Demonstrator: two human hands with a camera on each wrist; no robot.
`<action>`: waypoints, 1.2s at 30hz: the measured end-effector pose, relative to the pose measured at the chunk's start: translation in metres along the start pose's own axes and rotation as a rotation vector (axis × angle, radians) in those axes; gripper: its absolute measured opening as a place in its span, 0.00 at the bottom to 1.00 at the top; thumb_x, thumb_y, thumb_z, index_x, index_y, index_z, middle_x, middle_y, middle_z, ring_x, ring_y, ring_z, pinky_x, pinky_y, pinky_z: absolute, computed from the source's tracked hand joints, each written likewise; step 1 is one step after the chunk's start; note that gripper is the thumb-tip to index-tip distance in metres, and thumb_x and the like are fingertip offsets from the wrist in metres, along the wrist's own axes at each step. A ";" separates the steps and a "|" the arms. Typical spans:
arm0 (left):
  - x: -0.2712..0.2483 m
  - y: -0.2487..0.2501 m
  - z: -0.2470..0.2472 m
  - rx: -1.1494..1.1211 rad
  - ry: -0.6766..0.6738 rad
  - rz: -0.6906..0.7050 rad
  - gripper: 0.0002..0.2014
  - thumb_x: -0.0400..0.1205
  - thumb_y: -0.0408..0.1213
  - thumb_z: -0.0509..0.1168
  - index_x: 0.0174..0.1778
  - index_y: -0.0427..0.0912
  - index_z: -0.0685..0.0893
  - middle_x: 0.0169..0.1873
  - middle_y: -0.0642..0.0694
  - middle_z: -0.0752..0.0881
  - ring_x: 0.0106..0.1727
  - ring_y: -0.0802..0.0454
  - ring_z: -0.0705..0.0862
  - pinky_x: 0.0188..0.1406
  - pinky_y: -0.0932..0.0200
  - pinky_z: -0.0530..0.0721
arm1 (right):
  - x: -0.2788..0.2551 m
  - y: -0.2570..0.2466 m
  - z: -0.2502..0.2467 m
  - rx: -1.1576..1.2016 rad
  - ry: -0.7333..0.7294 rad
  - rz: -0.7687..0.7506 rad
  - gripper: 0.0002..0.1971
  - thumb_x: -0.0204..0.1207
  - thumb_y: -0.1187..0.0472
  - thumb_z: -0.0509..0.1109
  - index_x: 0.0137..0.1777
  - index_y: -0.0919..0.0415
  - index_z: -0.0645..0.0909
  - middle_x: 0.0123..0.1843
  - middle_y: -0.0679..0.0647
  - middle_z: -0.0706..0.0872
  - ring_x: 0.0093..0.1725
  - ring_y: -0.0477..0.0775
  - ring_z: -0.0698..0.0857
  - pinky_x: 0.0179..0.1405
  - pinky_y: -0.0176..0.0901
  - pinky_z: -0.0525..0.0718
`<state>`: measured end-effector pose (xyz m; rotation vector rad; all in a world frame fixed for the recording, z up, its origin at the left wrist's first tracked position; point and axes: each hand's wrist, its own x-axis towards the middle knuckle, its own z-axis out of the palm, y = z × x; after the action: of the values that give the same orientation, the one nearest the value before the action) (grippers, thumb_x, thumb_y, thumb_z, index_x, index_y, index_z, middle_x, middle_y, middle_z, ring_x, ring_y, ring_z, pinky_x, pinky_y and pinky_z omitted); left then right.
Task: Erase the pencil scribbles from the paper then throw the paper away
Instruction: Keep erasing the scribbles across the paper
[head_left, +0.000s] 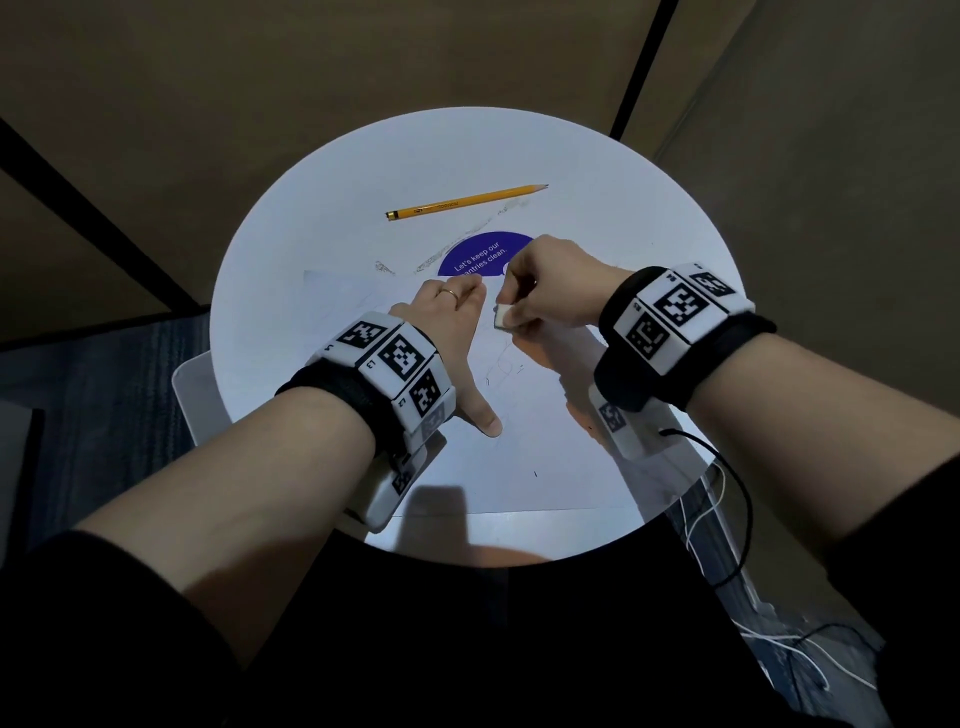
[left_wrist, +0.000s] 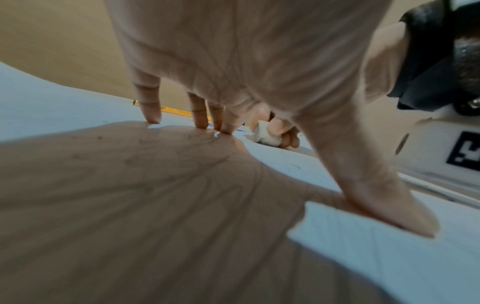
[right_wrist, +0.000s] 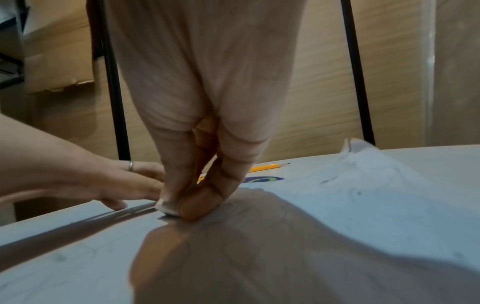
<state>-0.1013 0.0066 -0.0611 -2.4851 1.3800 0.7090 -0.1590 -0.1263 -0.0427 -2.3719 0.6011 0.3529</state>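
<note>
— Paper (head_left: 524, 457) lay where?
— Flat under both hands. The left hand (head_left: 452, 332) pressed it down, fingers straight and spread.
— And the right hand (head_left: 550, 291)?
— Just beside the left, it pinched the eraser (head_left: 503, 317) against the sheet. The pencil (head_left: 467, 201) lay beyond both.

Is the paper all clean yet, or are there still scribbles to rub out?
Not yet. The far-left part of the paper looks mostly pale, so some may be rubbed out already. Right now the left hand presses the sheet flat while the right hand pinches the eraser against it. Dark scribbles still show near the thumb. The paper still lies on the table, not thrown away.
</note>
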 end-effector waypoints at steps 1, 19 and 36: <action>0.000 0.000 0.000 -0.001 0.004 0.001 0.70 0.56 0.69 0.75 0.83 0.42 0.38 0.83 0.52 0.41 0.82 0.49 0.44 0.76 0.44 0.64 | -0.001 0.000 -0.001 -0.009 -0.025 0.002 0.04 0.72 0.67 0.74 0.40 0.60 0.82 0.37 0.51 0.86 0.35 0.43 0.83 0.30 0.26 0.76; -0.001 0.001 0.000 0.022 0.018 -0.007 0.69 0.57 0.69 0.74 0.83 0.41 0.40 0.83 0.50 0.42 0.82 0.47 0.46 0.75 0.42 0.64 | 0.019 -0.005 -0.005 -0.099 0.212 0.012 0.07 0.72 0.65 0.74 0.48 0.65 0.84 0.46 0.54 0.83 0.52 0.51 0.81 0.42 0.37 0.75; -0.002 0.002 -0.002 0.020 0.011 0.003 0.69 0.58 0.68 0.75 0.83 0.42 0.40 0.83 0.50 0.43 0.82 0.47 0.45 0.77 0.45 0.60 | 0.006 -0.006 0.000 -0.055 -0.014 -0.034 0.03 0.71 0.68 0.74 0.40 0.62 0.83 0.38 0.56 0.86 0.30 0.44 0.84 0.39 0.34 0.82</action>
<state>-0.1034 0.0060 -0.0579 -2.4761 1.3876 0.6793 -0.1512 -0.1242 -0.0420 -2.4270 0.5500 0.3749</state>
